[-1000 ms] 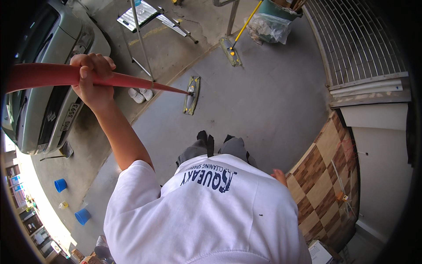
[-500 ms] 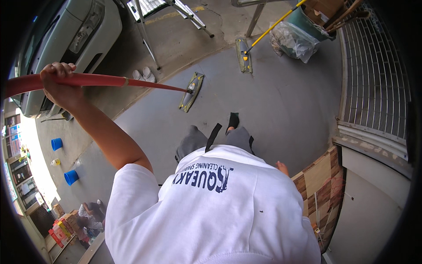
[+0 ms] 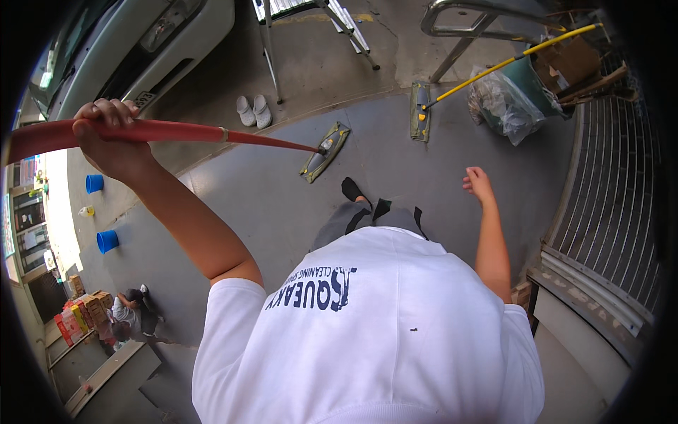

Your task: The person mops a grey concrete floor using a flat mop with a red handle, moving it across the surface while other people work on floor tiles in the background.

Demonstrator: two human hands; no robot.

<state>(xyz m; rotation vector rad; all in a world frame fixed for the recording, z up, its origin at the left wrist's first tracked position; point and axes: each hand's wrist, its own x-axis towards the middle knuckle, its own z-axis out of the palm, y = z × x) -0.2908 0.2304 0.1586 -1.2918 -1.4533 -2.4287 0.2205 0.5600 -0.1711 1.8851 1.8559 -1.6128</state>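
Note:
My left hand (image 3: 111, 141) is wrapped round the red handle (image 3: 183, 132) of a flat mop, held out to the left. Its mop head (image 3: 332, 152), with a greenish pad, lies on the grey floor (image 3: 282, 205) ahead of my feet. My right hand (image 3: 479, 185) hangs in the air out to the right, holding nothing, its fingers loosely bent and partly apart. Nearest to it on the floor is a second flat mop (image 3: 420, 112). That mop's yellow handle (image 3: 487, 73) slants up to the right over a green bin.
A light-coloured car (image 3: 162, 35) and white clogs (image 3: 253, 112) are far left. A stepladder (image 3: 272, 63) and metal rail (image 3: 459, 32) stand ahead. Right are the green bin (image 3: 530, 88), a plastic bag (image 3: 503, 106) and metal grille (image 3: 607, 191). Blue buckets (image 3: 107, 242) and a crouching person (image 3: 131, 314) are left.
My right hand has swung forward into view. The view has shifted, and one dark-shod foot has come forward on the left. My left hand keeps its hold on the red handle.

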